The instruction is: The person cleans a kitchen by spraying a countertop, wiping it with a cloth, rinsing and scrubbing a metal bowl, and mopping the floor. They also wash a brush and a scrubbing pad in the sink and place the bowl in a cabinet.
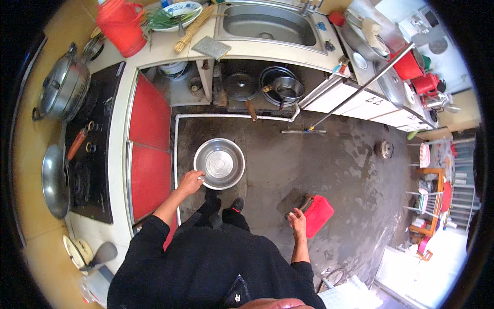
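Observation:
My left hand grips the near-left rim of a round stainless steel basin. The basin faces up, and its inside shows only ringed metal. Whether it hangs above the floor or touches it, I cannot tell. To the right, my right hand is held out with its fingers loosely apart and nothing in them. Just beyond that hand stands a low stool with a red padded seat; the hand overlaps its near-left edge in the view, and contact is unclear.
A floor squeegee leans on the right counter. White pipe skirts the cabinets. A steel sink is set into the far counter. At left, a steamer pot and wok flank the black cooktop. The concrete floor looks wet.

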Demonstrator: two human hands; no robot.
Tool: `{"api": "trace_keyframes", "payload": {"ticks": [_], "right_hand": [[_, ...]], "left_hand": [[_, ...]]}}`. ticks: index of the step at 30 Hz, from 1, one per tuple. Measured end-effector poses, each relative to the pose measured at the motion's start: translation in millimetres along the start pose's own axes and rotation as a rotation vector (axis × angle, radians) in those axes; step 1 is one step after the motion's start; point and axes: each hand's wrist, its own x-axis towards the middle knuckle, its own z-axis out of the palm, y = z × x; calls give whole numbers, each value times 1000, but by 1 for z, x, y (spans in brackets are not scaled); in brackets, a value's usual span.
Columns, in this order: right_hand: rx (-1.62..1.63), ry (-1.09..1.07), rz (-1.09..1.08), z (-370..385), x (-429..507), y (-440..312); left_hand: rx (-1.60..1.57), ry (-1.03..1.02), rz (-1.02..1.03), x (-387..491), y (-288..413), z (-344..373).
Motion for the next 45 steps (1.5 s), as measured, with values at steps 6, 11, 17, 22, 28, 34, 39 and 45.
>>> {"api": "trace_keyframes", "payload": {"ticks": [6,11,17,22,28,34,39,45], "right_hand": [[12,-26,-123,30,41,-76],[-1,-76,-404,59,77,-236],[56,-146,-751,43,163,-413],[-146,-77,-1017,18,263,-549],[-521,90,-1249,2,397,-700],[-907,250,-1369,-15,551,-788],[-1174,295,-1129,-2,612,-823],[-1347,285,-1008,1,647,-836]], "left_hand": [[36,4,44,9,-35,-8],[-53,139,-119,2,-59,-13],[-325,303,-413,52,-33,5],[-197,690,-119,179,119,-20],[64,914,233,407,278,-101],[316,883,148,517,314,-118],[343,839,94,507,307,-116],[335,844,83,506,310,-115]]}}
